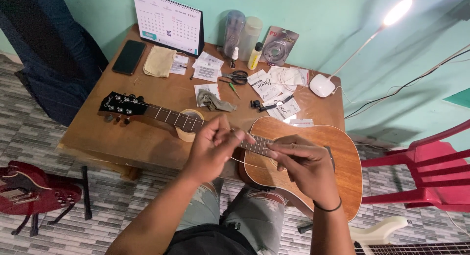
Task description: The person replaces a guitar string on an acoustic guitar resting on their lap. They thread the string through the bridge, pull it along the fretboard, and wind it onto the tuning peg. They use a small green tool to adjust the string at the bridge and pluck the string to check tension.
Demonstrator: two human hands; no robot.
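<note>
A brown acoustic guitar (338,152) lies flat across the wooden table (147,137), its black headstock (120,105) pointing left. My left hand (213,147) hovers over the neck near the body, its fingertips pinched on a thin guitar string. Over the soundhole my right hand (303,164) pinches the same string with thumb and fingers. A roll of tape (188,127) sits under the neck.
On the table lie a desk calendar (169,22), black phone (129,57), cloth pouch (159,61), scissors (237,77), string packets (267,86), bottles (254,55), a grey rag (215,102) and a lit lamp (323,83). A red electric guitar (29,191) stands left, a red plastic chair (431,171) right.
</note>
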